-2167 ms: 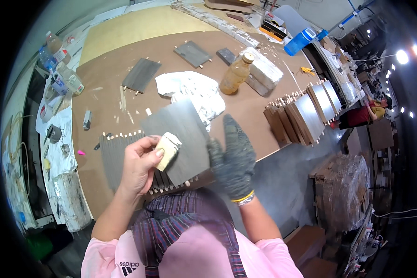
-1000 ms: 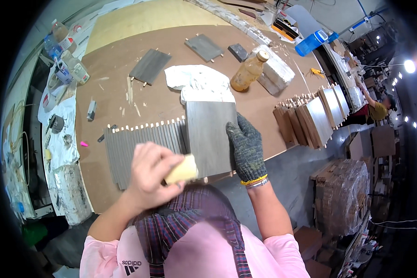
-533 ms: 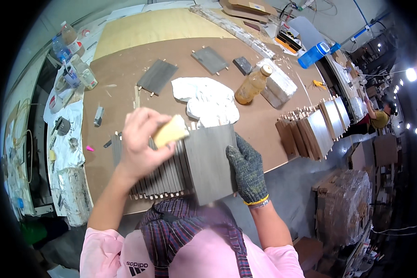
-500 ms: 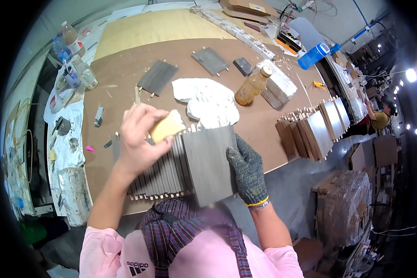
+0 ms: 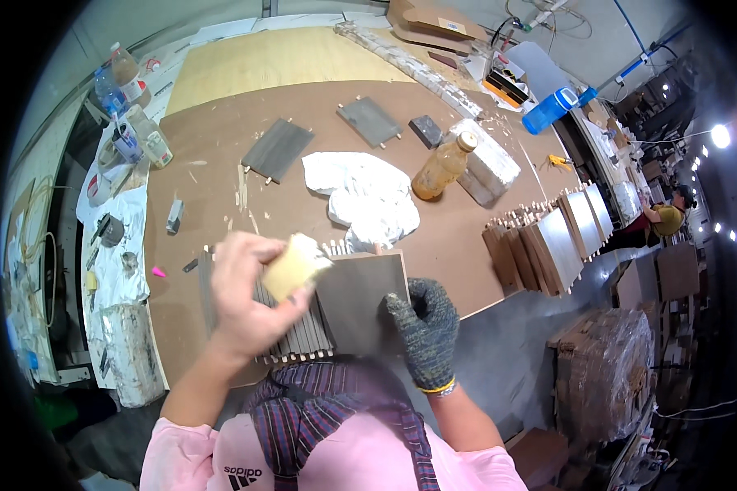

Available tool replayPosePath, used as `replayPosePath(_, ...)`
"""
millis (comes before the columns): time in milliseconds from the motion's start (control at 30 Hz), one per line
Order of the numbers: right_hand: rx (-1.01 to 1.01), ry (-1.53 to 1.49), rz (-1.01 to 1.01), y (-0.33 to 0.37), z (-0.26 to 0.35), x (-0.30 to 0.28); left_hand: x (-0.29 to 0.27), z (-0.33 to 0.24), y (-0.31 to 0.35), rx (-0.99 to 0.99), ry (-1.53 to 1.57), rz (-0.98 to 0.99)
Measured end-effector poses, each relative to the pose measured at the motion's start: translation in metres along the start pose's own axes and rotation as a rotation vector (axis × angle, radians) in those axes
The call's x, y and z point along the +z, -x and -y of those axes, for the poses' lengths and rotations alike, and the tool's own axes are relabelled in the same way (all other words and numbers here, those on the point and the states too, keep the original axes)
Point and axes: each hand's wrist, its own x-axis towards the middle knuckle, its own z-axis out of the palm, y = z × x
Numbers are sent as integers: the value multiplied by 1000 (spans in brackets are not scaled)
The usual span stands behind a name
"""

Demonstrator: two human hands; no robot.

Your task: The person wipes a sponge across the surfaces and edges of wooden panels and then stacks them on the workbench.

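My bare left hand [image 5: 241,299] is closed on a yellow sponge [image 5: 291,270], held beside the upper left part of a grey wooden panel [image 5: 362,296]. My right hand [image 5: 431,334], in a dark knitted glove with a yellow cuff, grips that panel by its right edge, thumb on the face. Under and left of the sponge stands a tight row of similar grey panels [image 5: 296,331] with pale dowel pegs along their ends; my left hand hides part of it. Beyond the held panel lies a crumpled white cloth [image 5: 367,196].
Two pegged grey panels [image 5: 278,150] [image 5: 368,120] lie flat farther back. A bottle of amber liquid [image 5: 444,168] stands by a whitish block [image 5: 490,168] and a dark block [image 5: 426,131]. More pegged panels [image 5: 549,245] stand at the table's right edge. Another person [image 5: 668,219] is far off right.
The held panel has tilted and its top edge has come nearer to me. My right hand has moved slightly left and nearer; the sponge in my left hand has shifted slightly nearer.
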Motion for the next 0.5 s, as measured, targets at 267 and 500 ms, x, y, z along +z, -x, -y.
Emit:
replayPosePath(267, -111, 96, -208, 17, 6, 18, 35, -41, -13, 52, 80, -4)
replayPosePath(500, -97, 68, -275, 24, 14, 14, 50, -49, -15, 49, 153, -25)
